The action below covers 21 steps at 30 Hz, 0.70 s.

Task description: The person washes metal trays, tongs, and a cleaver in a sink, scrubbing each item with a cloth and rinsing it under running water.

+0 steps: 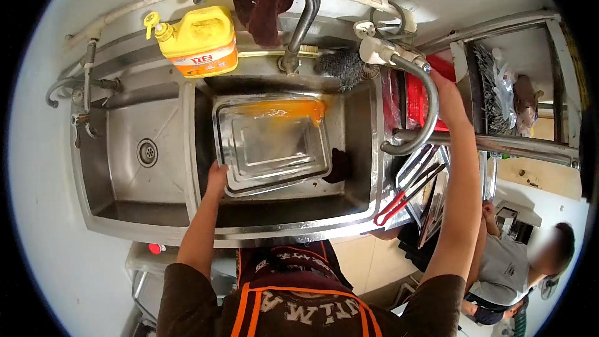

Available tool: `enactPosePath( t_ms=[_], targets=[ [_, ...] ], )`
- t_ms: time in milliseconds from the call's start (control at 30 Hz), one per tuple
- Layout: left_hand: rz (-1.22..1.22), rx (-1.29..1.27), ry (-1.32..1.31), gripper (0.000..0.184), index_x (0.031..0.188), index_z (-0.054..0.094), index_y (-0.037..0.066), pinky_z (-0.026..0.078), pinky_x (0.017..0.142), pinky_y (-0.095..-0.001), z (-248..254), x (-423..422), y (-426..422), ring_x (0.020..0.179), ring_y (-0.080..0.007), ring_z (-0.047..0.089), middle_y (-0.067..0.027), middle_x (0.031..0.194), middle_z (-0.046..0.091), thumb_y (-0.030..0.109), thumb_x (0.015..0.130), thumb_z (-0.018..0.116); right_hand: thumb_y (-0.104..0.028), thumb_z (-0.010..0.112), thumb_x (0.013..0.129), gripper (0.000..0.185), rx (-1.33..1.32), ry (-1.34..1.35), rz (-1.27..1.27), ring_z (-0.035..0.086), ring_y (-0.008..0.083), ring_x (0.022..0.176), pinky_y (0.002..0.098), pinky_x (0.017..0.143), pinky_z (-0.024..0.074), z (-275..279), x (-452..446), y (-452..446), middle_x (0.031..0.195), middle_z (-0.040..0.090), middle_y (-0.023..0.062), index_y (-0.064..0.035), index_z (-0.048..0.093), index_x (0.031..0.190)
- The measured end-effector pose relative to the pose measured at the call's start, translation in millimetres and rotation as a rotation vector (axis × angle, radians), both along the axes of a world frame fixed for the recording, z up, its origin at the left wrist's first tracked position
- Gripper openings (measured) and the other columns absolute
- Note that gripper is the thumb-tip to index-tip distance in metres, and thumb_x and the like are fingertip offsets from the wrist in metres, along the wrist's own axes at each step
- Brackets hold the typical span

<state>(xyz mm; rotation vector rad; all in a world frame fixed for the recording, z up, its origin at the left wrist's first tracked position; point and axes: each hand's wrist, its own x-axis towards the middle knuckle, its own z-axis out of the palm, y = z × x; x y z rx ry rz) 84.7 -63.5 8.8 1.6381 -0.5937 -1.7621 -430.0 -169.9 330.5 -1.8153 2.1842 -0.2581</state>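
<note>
Left hand: While it grips only the left rim of the shallow rectangular silver metal tray [284,178], the left hand [216,182] leaves the far side unheld; its fingers pinch that rim, so a wet or greasy edge could slip free.
Tray: it sits in the larger grey steel basin [355,131] at the centre of the frame, set slightly askew. A hard pull on one side could tip it or scrape it against the basin wall.
Orange patch: a glossy orange film [290,111] lies along the tray's far side; if it is runny, tilting could spread it towards the left hand.
Right hand: the right hand [448,97] is at the upper right of the frame, beside the white tap body with a curved metal spout [415,65]. I cannot tell whether its fingers are spread or closed; a careless sweep there could knock the spout.
Yellow bottle: the yellow plastic pump bottle [203,43] stands on the back ledge, upper left of centre; a lifted tray edge could topple it.
Tongs: the red-handled metal tongs [405,198] lie under the right arm, ends poking out, where a sleeve or forearm could catch them.
</note>
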Motion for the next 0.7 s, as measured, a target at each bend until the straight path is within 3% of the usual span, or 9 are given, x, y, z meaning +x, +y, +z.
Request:
enactPosePath(
  t_ms=[67, 133, 333, 400, 433, 500, 567, 600, 700],
  targets=[
    [-0.001, 0.033, -0.003, 0.035, 0.115, 0.049, 0.0, 0.042, 0.079, -0.0291, 1.0, 4.6, -4.5, 0.086, -0.0174, 0.055, -0.0085, 0.099, 0.059, 0.005, 0.081, 0.042, -0.009, 0.053, 0.08, 0.038, 0.069, -0.109, -0.091, 0.054, 0.0387, 0.092, 0.0429, 0.079, 0.0424, 4.2, -4.0, -4.3, 0.098, 0.058, 0.023, -0.0032, 0.049, 0.117],
    [-0.03, -0.04, 0.017, 0.035, 0.115, 0.049, -0.001, 0.042, 0.079, -0.0292, 6.1, 8.1, -11.6, 0.087, -0.0171, 0.055, -0.0084, 0.099, 0.059, 0.005, 0.082, 0.042, -0.008, 0.054, 0.08, 0.039, 0.02, 0.185, 0.121, 0.054, 0.0383, 0.093, 0.0423, 0.08, 0.0422, 16.2, 2.0, -8.4, 0.097, 0.058, 0.0228, -0.0041, 0.049, 0.118],
    [-0.101, -0.057, -0.112, 0.036, 0.115, 0.049, 0.0, 0.042, 0.079, -0.0316, 27.4, -7.9, -24.4, 0.086, -0.0187, 0.055, -0.0086, 0.1, 0.057, 0.006, 0.08, 0.042, -0.009, 0.057, 0.08, 0.033, -0.255, 0.125, 0.213, 0.054, 0.0349, 0.092, 0.0381, 0.082, 0.0426, 16.7, 19.2, 17.1, 0.1, 0.058, 0.0185, -0.0024, 0.053, 0.113],
    [-0.101, -0.097, -0.139, 0.038, 0.116, 0.049, -0.001, 0.042, 0.078, -0.0293, 17.8, -8.3, -23.5, 0.085, -0.0166, 0.054, -0.0073, 0.099, 0.058, 0.006, 0.08, 0.041, -0.009, 0.057, 0.082, 0.028, -0.643, 0.149, -0.147, 0.057, 0.029, 0.089, 0.0362, 0.079, 0.044, -3.5, 34.3, 51.3, 0.096, 0.059, 0.016, -0.0012, 0.055, 0.109],
    [-0.09, -0.152, -0.098, 0.039, 0.116, 0.049, -0.001, 0.041, 0.077, -0.0265, 2.5, -3.2, -22.2, 0.085, -0.0147, 0.054, -0.006, 0.097, 0.058, 0.006, 0.078, 0.041, -0.01, 0.055, 0.084, 0.019, -0.581, -0.04, -0.438, 0.057, 0.0223, 0.087, 0.0345, 0.076, 0.0448, -33.1, 42.8, 80.5, 0.091, 0.06, 0.014, -0.0003, 0.057, 0.101],
    [-0.117, -0.13, -0.167, 0.039, 0.115, 0.049, -0.001, 0.04, 0.077, -0.0256, 16.4, -9.9, -26.0, 0.085, -0.0141, 0.053, -0.0058, 0.097, 0.058, 0.005, 0.078, 0.041, -0.006, 0.059, 0.077, 0.012, -0.336, -0.221, -0.496, 0.059, 0.0253, 0.088, 0.0389, 0.078, 0.0453, -132.2, 75.4, 131.4, 0.079, 0.06, 0.0121, -0.0024, 0.058, 0.088],
    [-0.217, -0.134, -0.319, 0.04, 0.115, 0.049, -0.003, 0.04, 0.079, -0.0246, 28.2, -8.0, -30.9, 0.087, -0.0145, 0.053, -0.0063, 0.099, 0.058, 0.002, 0.076, 0.04, -0.005, 0.057, 0.074, 0.035, 0.133, -0.124, -0.088, 0.047, 0.0351, 0.106, 0.0391, 0.093, 0.0396, -214.2, 116.6, 177.5, 0.106, 0.055, 0.0183, -0.0077, 0.054, 0.109],
    [-0.219, -0.133, -0.332, 0.04, 0.115, 0.049, -0.003, 0.04, 0.079, -0.0246, 40.4, -7.4, -32.9, 0.087, -0.0145, 0.053, -0.0063, 0.099, 0.058, 0.002, 0.076, 0.04, -0.004, 0.058, 0.075, 0.049, 0.391, -0.136, -0.205, 0.038, 0.0364, 0.116, 0.04, 0.095, 0.0382, -274.4, 123.9, 193.6, 0.129, 0.038, 0.0188, -0.0135, 0.047, 0.121],
    [-0.346, -0.349, -0.404, 0.051, 0.126, 0.04, -0.001, 0.037, 0.089, -0.0264, 58.0, -4.0, -34.3, 0.102, -0.0207, 0.052, -0.0145, 0.113, 0.056, 0.001, 0.075, 0.039, -0.005, 0.06, 0.075, 0.053, 0.564, 0.192, -0.173, 0.034, 0.0376, 0.119, 0.0422, 0.097, 0.0363, -326.8, 139.3, 199.8, 0.138, 0.022, 0.0178, -0.0165, 0.043, 0.124]
  ],
)
